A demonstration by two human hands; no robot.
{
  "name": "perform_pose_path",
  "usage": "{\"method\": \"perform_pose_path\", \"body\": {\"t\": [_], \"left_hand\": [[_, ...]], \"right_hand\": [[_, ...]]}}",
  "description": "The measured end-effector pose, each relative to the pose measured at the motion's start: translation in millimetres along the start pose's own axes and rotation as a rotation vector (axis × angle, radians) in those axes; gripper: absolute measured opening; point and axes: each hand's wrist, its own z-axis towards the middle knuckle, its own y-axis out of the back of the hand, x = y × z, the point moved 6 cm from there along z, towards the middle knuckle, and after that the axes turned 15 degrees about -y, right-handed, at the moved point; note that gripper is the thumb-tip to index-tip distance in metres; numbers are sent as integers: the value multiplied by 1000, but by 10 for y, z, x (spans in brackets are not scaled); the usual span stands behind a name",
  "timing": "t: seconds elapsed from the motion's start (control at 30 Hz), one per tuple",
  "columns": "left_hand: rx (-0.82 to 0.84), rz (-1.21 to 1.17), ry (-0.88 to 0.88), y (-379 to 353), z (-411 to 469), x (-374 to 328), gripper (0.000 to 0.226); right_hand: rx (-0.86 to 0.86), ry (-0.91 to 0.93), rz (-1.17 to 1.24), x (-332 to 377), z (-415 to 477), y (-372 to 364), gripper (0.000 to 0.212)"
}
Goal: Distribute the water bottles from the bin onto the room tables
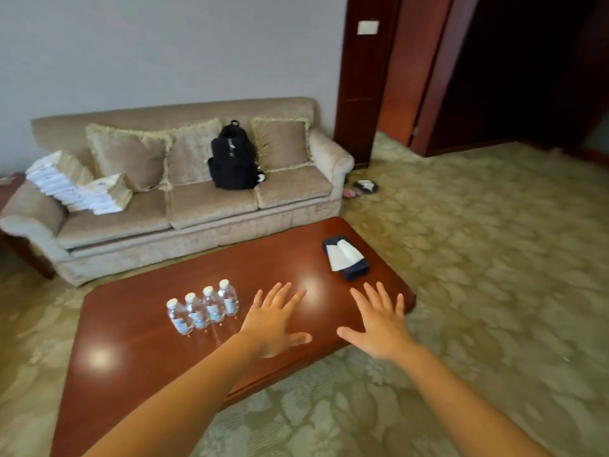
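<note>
four water bottles (202,308) stand in a row on the coffee table (138,341), lower left of centre. our left hand (273,319) and right hand (379,324) hover spread, holding nothing. bin unseen; other tables probably remain.

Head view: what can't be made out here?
All head view.
Bin: outside the frame, its contents unknown.
Bottles: labels too small and blurred to read.
Doorway, upper right: too dark to see inside.
Stack on sofa: blurred, contents unclear.
Left hand and right hand over table: contact unclear from this angle.
</note>
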Motion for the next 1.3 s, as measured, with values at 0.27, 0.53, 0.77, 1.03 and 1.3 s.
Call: {"method": "perform_pose_path", "body": {"t": [0.27, 0.53, 0.77, 1.03, 1.3], "left_hand": [[12, -22, -205, -166, 51, -1044, 100], [28, -15, -479, -479, -490, -2514, 94], [67, 77, -720, -687, -962, -3797, 93], [88, 146, -973, -835, -1221, -5087, 108], [154, 177, -1184, -1124, -1014, -6384, 96]], "right_hand": [[-109, -241, 86, -923, -1033, -52, 91], [-237, -520, 183, -1775, -2776, -262, 89], [-290, -778, 232, -2446, -4254, -418, 89], [-362, -1007, 317, -3148, -5418, -582, 88], [-416, -1241, 371, -3950, -6128, -767, 81]]}}
